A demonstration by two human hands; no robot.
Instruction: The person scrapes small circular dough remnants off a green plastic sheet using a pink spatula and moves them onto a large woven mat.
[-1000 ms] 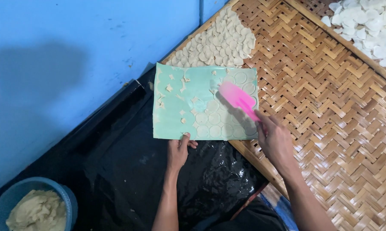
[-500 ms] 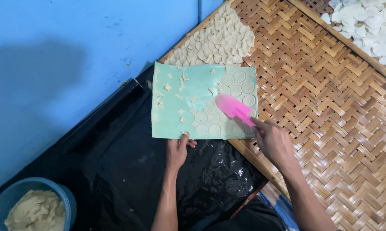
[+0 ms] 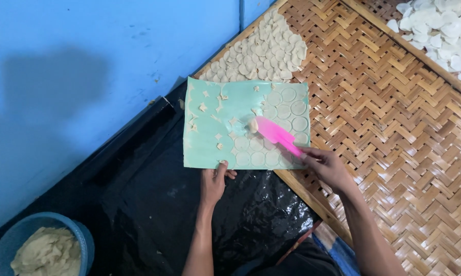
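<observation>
pink spatula [image 3: 275, 134] | slid left across green sheet [image 3: 210, 122] | scraps gathered at blade

Pink spatula [image 3: 275, 134] tilted on green sheet [image 3: 210, 122], dough discs [image 3: 286, 110]

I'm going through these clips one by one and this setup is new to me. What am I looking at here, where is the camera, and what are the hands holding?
There is no machine: a head-worn camera looks down at one person's bare hands. The left hand pins the near edge of a pale green sheet covered with thin round dough discs. The right hand holds a pink spatula, its blade on the sheet. The sheet lies across black plastic and a woven bamboo tray, where more discs are laid out. A blue bowl of dough sits lower left.
</observation>
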